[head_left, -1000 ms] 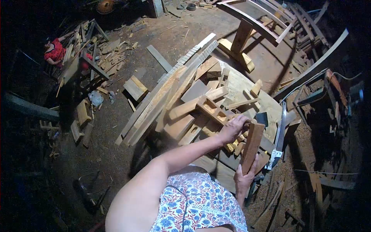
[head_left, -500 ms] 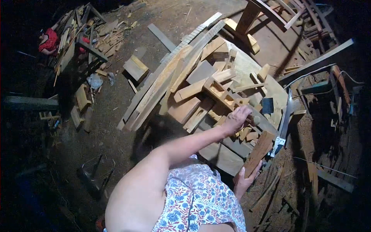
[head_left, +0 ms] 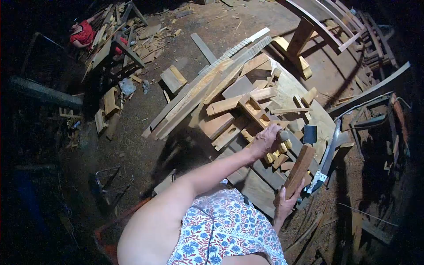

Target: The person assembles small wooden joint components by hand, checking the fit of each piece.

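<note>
My left hand (head_left: 264,140) is closed around what looks like a chisel, whose rounded handle end (head_left: 283,135) sticks out past my fingers; its blade is hidden. Below that hand lies a timber piece (head_left: 253,106) with rectangular mortises cut into it. A long brown wooden block (head_left: 301,170) is held upright and tilted in my right hand (head_left: 289,201), fingers wrapped round its lower end. The block's top is apart from the handle, to its lower right.
Cut wood pieces (head_left: 215,126) and long boards (head_left: 190,95) pile on the bench. A dark square plate (head_left: 310,134) and a handsaw (head_left: 330,150) lie to the right. A person in red (head_left: 82,34) is at far left, beside scrap wood.
The block in my right hand has risen slightly and stands more upright. My left hand keeps its grip near the mortised timber. The whole view has shifted a little.
</note>
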The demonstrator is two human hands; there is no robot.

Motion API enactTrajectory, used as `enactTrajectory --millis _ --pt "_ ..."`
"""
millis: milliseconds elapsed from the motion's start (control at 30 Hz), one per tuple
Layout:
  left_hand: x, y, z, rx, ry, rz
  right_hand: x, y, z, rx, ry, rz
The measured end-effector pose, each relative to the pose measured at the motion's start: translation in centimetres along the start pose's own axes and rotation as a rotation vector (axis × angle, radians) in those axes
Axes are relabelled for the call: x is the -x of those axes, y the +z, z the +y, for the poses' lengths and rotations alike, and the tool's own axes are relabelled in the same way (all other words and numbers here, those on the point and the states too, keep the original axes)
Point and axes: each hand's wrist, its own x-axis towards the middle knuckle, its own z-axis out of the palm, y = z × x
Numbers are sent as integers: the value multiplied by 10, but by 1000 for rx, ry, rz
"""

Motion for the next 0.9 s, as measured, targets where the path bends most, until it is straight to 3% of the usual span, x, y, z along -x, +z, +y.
enactTrajectory --millis 200,267,300,367,400,533,567,600,633,667,700,733,833,900 --pt "11 5 3 55 -18 177 -12 -13 0 -60 -26 -46" --pt "8 7 4 -4 -243 107 -16 -17 2 -47 -59 -46" --pt "13 14 -7 -9 -245 116 -16 -20 0 -49 -65 -52" --pt "16 15 -23 -333 110 251 -16 -25 -7 -65 50 -99" --pt "12 8 -13 215 -300 123 -16 -25 -2 -72 44 -100" --pt "7 -2 1 -8 -395 42 -26 -31 21 -38 -119 -65" --pt "-5 -21 29 229 -666 -18 -23 -32 22 -25 -164 -53" --pt "-11 -16 9 56 -441 77 -23 -34 12 -63 -106 -65" --pt "-11 -12 -12 215 -335 41 -23 -36 4 -20 -83 -37" --pt "-15 -23 10 104 -317 127 -26 -36 11 4 -227 10" --pt "-18 -26 -5 159 -212 109 -20 -40 -10 -54 -77 -4" --pt "-22 -24 -15 167 -197 96 -15 -42 1 136 -155 79" --pt "-43 -20 -24 176 -146 102 -4 -48 -14 -59 114 69" --pt "-48 -23 -16 194 -111 113 0 -45 -3 -29 67 127"
